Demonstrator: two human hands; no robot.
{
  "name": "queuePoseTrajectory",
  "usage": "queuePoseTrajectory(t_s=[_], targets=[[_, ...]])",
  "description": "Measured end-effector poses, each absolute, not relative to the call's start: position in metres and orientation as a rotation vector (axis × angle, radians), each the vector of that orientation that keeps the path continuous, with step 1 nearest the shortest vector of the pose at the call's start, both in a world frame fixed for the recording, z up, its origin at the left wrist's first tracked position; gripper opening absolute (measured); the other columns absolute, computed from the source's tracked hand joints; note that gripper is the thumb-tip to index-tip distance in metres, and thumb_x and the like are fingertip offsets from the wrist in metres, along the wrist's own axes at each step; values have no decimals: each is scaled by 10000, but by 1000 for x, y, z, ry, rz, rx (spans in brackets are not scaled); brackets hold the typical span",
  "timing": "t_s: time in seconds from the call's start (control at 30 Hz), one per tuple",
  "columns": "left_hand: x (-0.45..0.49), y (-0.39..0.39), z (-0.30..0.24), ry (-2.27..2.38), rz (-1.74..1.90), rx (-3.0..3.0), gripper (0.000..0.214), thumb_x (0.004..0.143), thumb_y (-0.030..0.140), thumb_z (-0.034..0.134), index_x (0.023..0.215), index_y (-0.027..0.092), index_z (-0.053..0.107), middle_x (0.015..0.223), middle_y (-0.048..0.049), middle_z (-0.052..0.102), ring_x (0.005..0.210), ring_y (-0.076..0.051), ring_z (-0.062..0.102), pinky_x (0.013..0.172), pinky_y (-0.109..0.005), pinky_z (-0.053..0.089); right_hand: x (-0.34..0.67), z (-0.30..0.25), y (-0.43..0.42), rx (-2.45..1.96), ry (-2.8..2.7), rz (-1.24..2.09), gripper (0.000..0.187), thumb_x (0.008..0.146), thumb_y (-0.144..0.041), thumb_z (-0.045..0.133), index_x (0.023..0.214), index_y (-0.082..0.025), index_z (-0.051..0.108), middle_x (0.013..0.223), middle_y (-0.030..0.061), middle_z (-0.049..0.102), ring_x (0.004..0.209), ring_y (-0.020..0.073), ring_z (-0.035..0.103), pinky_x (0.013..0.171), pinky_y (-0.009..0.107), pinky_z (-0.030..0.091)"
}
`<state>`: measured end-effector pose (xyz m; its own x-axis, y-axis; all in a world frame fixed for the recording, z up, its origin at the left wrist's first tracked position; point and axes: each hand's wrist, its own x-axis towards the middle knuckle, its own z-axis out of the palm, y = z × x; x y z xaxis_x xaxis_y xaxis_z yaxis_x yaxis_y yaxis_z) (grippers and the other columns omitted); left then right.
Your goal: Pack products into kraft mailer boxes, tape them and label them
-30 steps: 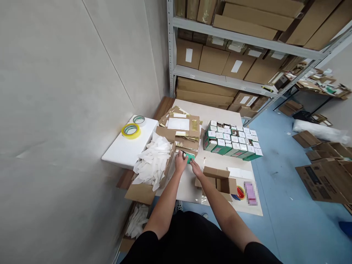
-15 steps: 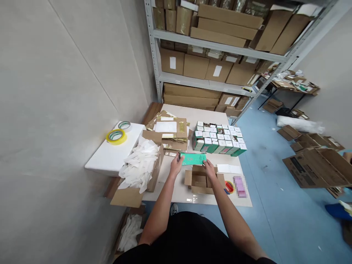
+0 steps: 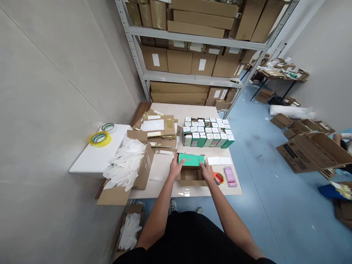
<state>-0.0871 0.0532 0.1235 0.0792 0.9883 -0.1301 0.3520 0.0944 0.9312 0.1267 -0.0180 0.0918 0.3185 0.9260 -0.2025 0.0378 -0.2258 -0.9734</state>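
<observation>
A slim green box (image 3: pixel 191 160) lies level between my two hands. My left hand (image 3: pixel 175 168) grips its left end, which has a dark edge. On the right end, my right hand (image 3: pixel 206 171) is closed with the thumb on top. Just below the green box is an open cardboard box (image 3: pixel 192 182), partly hidden by it and by my right hand. Behind stand several upright white and green boxes (image 3: pixel 207 136) in close rows. Orange-handled scissors (image 3: pixel 218 178) lie right of my right hand, by a roll of tape.
Left stands a carton of white paper (image 3: pixel 128 157); beyond it, yellow tape (image 3: pixel 99 139) sits on a white surface (image 3: pixel 82 161). Flattened cardboard (image 3: pixel 162 141) is stacked at the table's back left. White slips (image 3: pixel 219 160) lie right. A loaded shelf (image 3: pixel 192 77) rises behind; a person's arm shows far right.
My view has swung to the right, so the table things sit further left. The green box now hangs over the cardboard box, covering its back part. Both hands keep their grip.
</observation>
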Motion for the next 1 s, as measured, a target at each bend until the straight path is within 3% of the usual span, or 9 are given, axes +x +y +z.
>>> queuePoseTrajectory(t_s=[0.2,0.33,0.53,0.7,0.8,0.9,1.0], targets=[[-125,74,138,1734,935,1593,800,947,491,612,1624,186,314,1196,-105,641,1099,-252,620,985,-350,488,100,89,3,-1430,-866,1245,747,762,-643,746,1396,-260,650,1482,94,614,1420,340,525,1185,514,421],[-141,112,131,1844,730,1817,798,924,425,631,1609,161,318,1144,-115,631,1130,-290,586,1014,-383,465,95,86,0,-1401,-885,1278,663,762,-610,752,1325,-261,708,1451,109,639,1393,353,554,1182,548,420],[-125,157,93,1792,305,2016,704,895,351,669,1527,169,418,1330,-178,601,1279,-363,541,1073,-434,426,95,79,-24,-1505,-805,1226,519,740,-600,767,1159,-293,776,1296,96,736,1260,381,651,1076,574,520],[-116,169,63,1648,110,2020,813,833,249,697,1574,223,364,1442,-177,570,1315,-366,539,1068,-454,450,98,77,-39,-1565,-765,1145,513,739,-613,764,1120,-270,782,1271,106,743,1254,383,648,1067,564,525],[-120,168,58,1633,137,2022,893,791,271,728,1596,246,341,1584,-193,446,1420,-409,447,1102,-526,430,101,76,-44,-1605,-738,1099,531,747,-613,754,1143,-259,771,1293,119,730,1279,382,631,1080,560,514],[-125,159,66,1657,282,2076,891,791,321,744,1593,256,362,1673,-174,322,1532,-448,263,1187,-616,313,103,74,-43,-1627,-708,1079,562,730,-605,762,1167,-251,762,1310,131,720,1291,379,624,1099,556,499],[-124,133,75,1625,527,2127,682,913,293,601,1568,223,423,1630,-153,404,1555,-381,242,1249,-568,247,103,72,-36,-1627,-701,1081,576,716,-587,767,1170,-233,760,1302,143,722,1279,374,633,1104,549,495]])
